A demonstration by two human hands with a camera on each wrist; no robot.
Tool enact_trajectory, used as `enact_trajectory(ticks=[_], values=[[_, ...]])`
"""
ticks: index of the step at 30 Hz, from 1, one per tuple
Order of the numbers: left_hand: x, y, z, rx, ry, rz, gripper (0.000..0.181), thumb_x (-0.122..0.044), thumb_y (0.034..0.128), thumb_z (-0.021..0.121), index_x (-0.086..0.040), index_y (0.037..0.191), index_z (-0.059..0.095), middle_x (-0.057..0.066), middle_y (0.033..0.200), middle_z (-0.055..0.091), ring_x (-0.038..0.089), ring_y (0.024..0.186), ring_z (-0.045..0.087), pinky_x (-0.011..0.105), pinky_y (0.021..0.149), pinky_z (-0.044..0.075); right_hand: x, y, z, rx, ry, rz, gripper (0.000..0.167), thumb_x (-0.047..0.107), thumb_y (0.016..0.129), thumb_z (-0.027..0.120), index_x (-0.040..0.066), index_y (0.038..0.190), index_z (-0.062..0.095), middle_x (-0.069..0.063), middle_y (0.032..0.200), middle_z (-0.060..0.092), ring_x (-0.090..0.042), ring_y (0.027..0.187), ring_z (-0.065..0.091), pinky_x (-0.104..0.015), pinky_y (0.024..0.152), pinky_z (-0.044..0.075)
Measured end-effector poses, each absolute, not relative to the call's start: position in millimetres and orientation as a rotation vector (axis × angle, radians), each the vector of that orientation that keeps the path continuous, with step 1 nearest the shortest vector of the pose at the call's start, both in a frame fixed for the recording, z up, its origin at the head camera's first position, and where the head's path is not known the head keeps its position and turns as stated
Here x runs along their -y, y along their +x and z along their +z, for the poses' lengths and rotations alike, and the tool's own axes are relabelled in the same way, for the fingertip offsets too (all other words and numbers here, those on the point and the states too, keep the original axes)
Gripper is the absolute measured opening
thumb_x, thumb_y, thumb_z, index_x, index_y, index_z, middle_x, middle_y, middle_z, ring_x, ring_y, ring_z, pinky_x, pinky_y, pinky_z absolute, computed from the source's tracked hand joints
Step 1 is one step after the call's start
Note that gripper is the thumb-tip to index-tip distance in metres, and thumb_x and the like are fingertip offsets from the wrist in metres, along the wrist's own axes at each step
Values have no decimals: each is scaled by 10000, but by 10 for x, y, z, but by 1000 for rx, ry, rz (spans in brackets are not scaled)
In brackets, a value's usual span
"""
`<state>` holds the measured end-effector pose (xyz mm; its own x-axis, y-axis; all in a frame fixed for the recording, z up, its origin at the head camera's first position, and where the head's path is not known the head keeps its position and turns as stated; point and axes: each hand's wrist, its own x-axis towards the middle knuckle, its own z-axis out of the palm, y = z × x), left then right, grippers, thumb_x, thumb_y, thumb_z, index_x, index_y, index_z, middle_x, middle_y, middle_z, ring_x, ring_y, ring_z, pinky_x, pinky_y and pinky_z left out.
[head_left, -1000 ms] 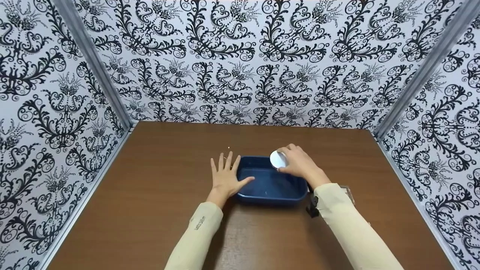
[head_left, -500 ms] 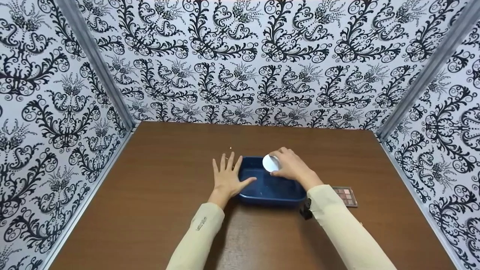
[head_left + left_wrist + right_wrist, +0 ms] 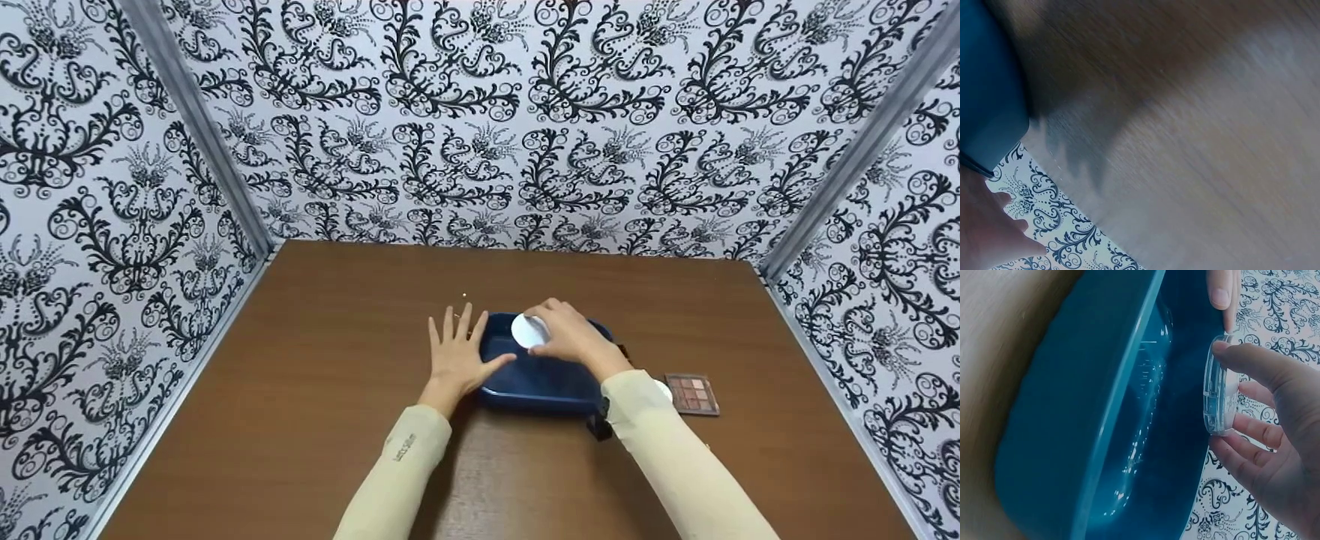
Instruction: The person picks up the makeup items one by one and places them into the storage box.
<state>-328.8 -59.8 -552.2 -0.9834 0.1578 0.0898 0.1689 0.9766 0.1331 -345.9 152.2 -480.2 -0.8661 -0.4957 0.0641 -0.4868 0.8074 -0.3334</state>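
The right hand (image 3: 576, 337) pinches a round, white-and-clear plastic case (image 3: 526, 331) over a glossy blue rectangular tub (image 3: 538, 403); at the tub's left side, the left hand (image 3: 456, 363), splayed wide, grips nothing.

A round, flat clear-plastic case with a white face (image 3: 1217, 391) was held tilted in the right hand (image 3: 571, 335), apparently above a glossy blue rectangular tub (image 3: 538, 403). The tub stood upright.
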Motion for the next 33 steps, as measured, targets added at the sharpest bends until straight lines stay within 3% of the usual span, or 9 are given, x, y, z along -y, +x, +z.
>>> enact_trajectory(ticks=[11, 15, 33], values=[[585, -3283, -5504, 3045, -251, -204, 1013, -906, 806, 306, -291, 1604, 202, 61, 1688, 163, 367, 1563, 74, 644, 1224, 51, -1411, -3500, -4883, -2923, -852, -483, 615, 253, 782, 837, 69, 1326, 617, -177, 1301, 588, -366, 1181, 547, -510, 997, 489], [590, -3272, -5489, 3055, -249, -225, 1024, -908, 799, 315, -291, 1607, 190, 56, 1693, 138, 361, 1566, 54, 642, 1224, 5, -1373, -3525, -4906, -2903, -861, -483, 609, 258, 784, 832, 79, 1326, 621, -165, 1307, 592, -353, 1189, 546, -498, 1008, 483], [599, -3243, -5446, 3060, -258, -191, 1023, -899, 806, 330, -287, 1610, 174, 51, 1696, 118, 355, 1566, 66, 638, 1226, 62, -1225, -3547, -5007, -2866, -881, -428, 595, 300, 802, 839, 108, 1325, 631, -153, 1326, 587, -344, 1194, 555, -494, 1042, 478]])
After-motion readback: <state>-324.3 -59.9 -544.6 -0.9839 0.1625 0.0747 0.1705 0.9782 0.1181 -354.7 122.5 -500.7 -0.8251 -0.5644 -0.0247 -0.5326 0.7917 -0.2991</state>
